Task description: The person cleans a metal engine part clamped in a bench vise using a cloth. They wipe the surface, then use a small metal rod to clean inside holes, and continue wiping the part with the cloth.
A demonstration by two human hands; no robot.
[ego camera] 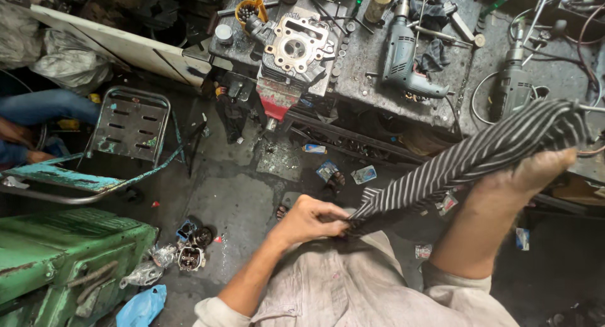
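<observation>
Left hand (313,221) pinching the low end of a striped black-and-white cloth (469,158), soft and rolled, slanting up to the right. Right hand (532,174) closed under its upper end, near the grimy bench (368,75) edge. Open concrete floor (246,201) left of both.

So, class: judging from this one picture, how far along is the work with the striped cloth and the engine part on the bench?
Done: the cylinder head sits on the workbench, gasket face up. In hand: the left hand grips one end of the striped cloth while the right hand holds the other end stretched taut. Left: the cloth touches no part; two drills lie idle.
</observation>
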